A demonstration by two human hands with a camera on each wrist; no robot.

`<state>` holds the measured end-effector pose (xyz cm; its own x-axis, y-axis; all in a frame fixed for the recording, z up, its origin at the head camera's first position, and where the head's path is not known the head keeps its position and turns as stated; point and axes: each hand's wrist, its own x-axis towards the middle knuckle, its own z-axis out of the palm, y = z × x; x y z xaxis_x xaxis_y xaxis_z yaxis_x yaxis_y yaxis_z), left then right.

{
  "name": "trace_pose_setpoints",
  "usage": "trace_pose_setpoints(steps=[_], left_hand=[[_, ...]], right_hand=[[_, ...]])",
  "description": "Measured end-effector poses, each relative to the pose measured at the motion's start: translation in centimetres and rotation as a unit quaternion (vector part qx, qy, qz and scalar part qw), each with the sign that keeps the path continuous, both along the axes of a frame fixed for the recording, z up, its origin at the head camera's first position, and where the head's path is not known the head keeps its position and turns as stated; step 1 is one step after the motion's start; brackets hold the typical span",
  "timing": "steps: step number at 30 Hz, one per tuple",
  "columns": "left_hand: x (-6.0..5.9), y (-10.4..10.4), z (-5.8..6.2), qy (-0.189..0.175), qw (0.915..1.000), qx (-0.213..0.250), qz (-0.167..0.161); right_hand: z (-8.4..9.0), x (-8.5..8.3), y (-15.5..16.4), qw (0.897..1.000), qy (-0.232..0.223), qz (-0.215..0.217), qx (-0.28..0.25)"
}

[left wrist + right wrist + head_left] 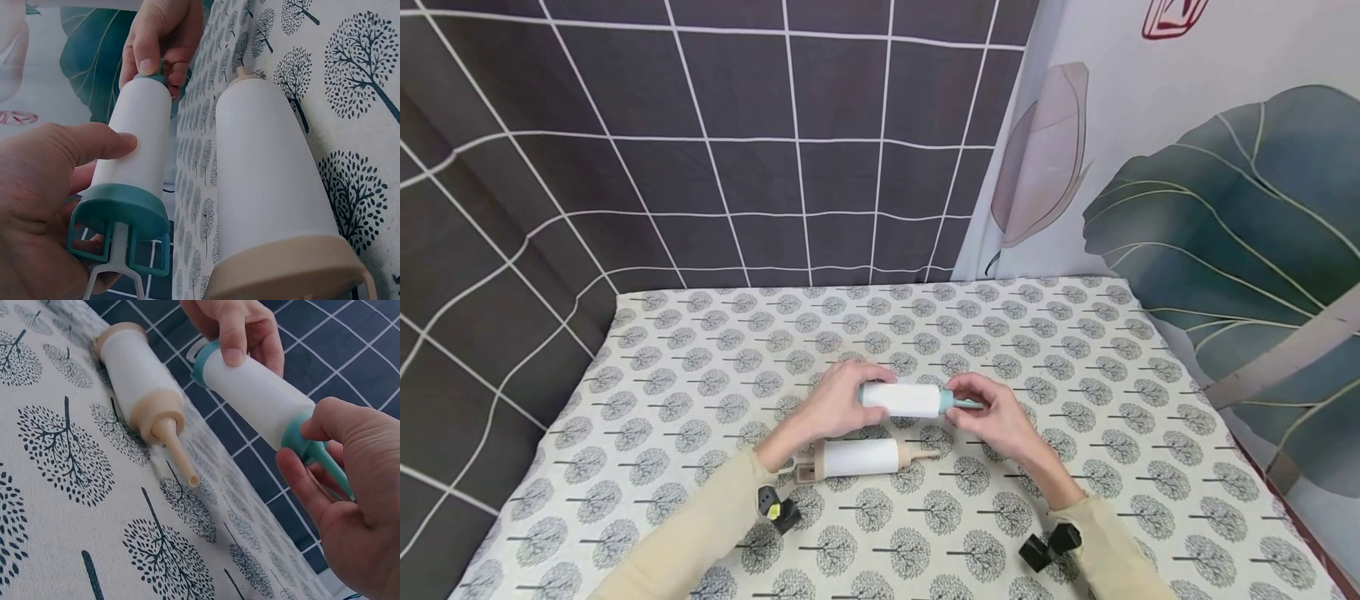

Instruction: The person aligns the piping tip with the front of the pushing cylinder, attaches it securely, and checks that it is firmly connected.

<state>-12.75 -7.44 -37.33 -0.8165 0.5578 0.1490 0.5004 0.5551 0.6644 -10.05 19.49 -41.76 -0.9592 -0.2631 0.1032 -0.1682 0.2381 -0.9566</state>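
1. Two hands share the teal-ended tube (901, 402): in the head view it lies between both sets of fingers, its long axis running left to right, the left hand (838, 407) gripping its rear half and the right hand (992, 415) pinching its front end, so neither hand is nearer
2. Also from the head, the beige-ended tube (860, 457) lies on the desk (1075, 350) just beside the left fingers, on the wearer's side of them, roughly parallel to the held one and well apart from the right fingers
3. Far edge of the desk: well beyond all the fingers, in front of a dark gridded hanging (730, 167); patterned cloth spreads ahead of them and to the right, which looks the easier way to shift, while the beige one limits room toward the wearer
4. Left wrist view: the left thumb (122, 144) presses across the white barrel just ahead of the teal end cap (122, 206), with a white plunger (119, 247) behind it; the other left fingers are partly hidden
5. Right wrist view: right thumb and fingers pinch the teal collar (292, 432), and the teal nozzle (334, 470) runs from there toward the palm
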Motion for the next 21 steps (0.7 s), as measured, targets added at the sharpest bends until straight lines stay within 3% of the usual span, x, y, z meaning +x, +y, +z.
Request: trace_pose_setpoints(steps=[15, 21], left_hand=[[-0.46, -0.59, 0.13, -0.046, 0.9979, 0.026, -0.038], [-0.32, -0.46, 0.10, -0.047, 0.9985, 0.022, -0.020]], right_hand=[[-0.11, 0.15, -0.11, 0.997, 0.061, 0.042, -0.036], [-0.15, 0.12, -0.09, 0.997, 0.065, 0.031, -0.036]])
